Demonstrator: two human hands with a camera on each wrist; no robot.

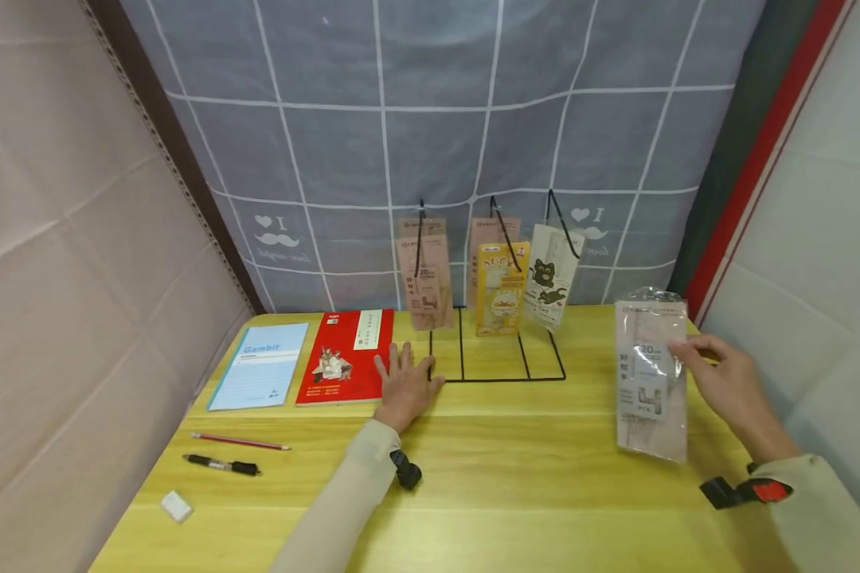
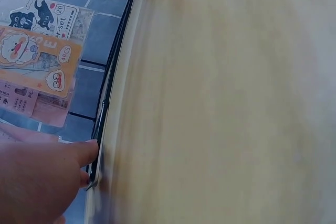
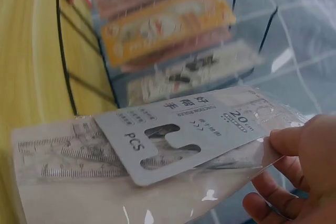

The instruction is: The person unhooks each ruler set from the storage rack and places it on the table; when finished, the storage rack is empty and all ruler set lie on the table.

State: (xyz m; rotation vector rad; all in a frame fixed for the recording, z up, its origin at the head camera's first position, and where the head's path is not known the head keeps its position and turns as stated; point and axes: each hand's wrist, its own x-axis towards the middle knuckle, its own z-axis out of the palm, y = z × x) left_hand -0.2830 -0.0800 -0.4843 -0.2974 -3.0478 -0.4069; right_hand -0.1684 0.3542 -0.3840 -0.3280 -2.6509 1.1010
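Note:
My right hand (image 1: 734, 394) pinches the right edge of a clear ruler set package (image 1: 638, 430), upright at the table's right side. Printed with "20" and "4 PCS", it shows transparent rulers (image 3: 94, 169) inside in the right wrist view. My left hand (image 1: 410, 396) is spread over the front left corner of a black wire display rack (image 1: 502, 380), its fingertips at the wire and by the red book (image 1: 369, 370). On the rack's hooks hang pink ruler packages (image 1: 424, 290), a yellow duck package (image 1: 502, 298) and a white package with black animals (image 1: 548, 278).
A light blue notebook (image 1: 258, 370) lies left of the red book. Nearer me are a red pencil (image 1: 240, 441), a black pen (image 1: 222, 464) and a white eraser (image 1: 177, 506). A grey checked curtain (image 1: 437, 143) hangs behind the wooden table (image 1: 516, 493), with pale walls either side.

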